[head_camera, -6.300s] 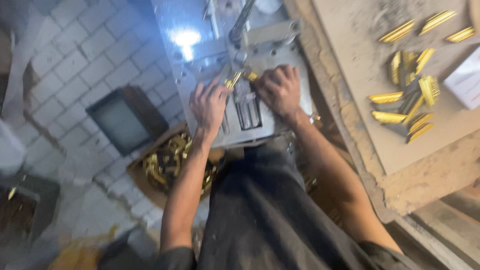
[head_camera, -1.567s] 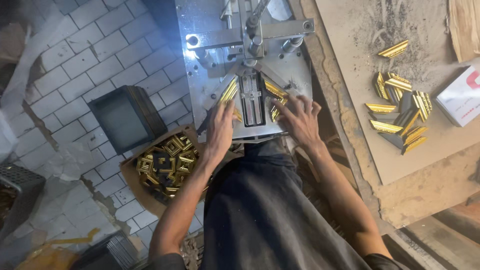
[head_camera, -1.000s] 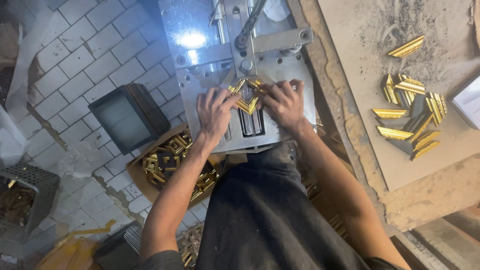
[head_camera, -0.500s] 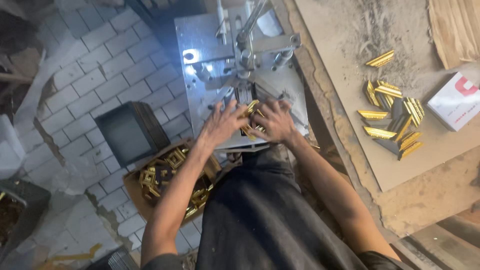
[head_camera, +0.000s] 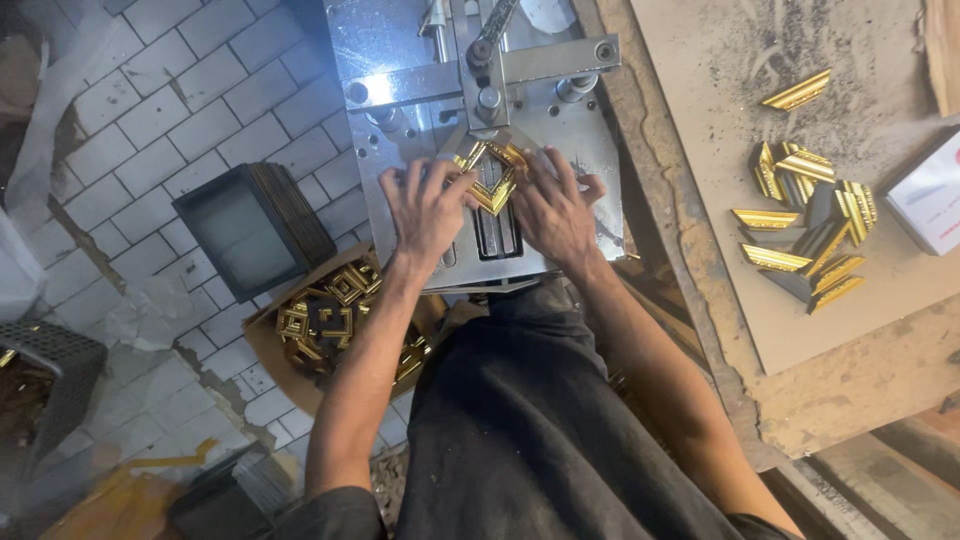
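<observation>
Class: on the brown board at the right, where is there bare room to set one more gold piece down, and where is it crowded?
The board is bare between its left edge and the gold pieces, and below them. It is crowded around that pile and the white box.
</observation>
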